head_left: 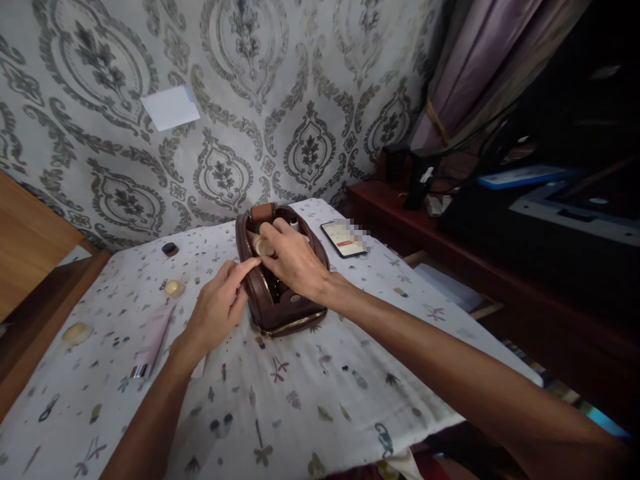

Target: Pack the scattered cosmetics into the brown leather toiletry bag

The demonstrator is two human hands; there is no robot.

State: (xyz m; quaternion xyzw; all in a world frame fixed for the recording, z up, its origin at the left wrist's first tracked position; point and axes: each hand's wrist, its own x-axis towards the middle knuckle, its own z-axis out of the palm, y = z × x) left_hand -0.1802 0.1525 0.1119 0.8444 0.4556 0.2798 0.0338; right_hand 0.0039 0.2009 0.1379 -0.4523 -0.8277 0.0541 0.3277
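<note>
A brown zip-up toiletry bag (260, 303) lies on the cloth with its top unzipped. My left hand (217, 310) is at the bag's near left side, its index finger on the zipped rim and its other fingers closed against the wall. Over the opening, my right hand (295, 257) reaches in with its fingers bent round a pale beige cosmetic container (263, 247); its exact kind is partly hidden by the fingers. A small bottle with a black cap (294, 223) shows inside the bag, beyond my right hand. The rest of the contents are dark or covered.
Left of the bag lie a pink tube (154, 339), a small yellowish round jar (173, 288), another round yellowish item (77, 333) and a black lid-like piece (170, 249). A phone (344, 239) rests right of the bag. A dark red desk (390, 207) borders the right side.
</note>
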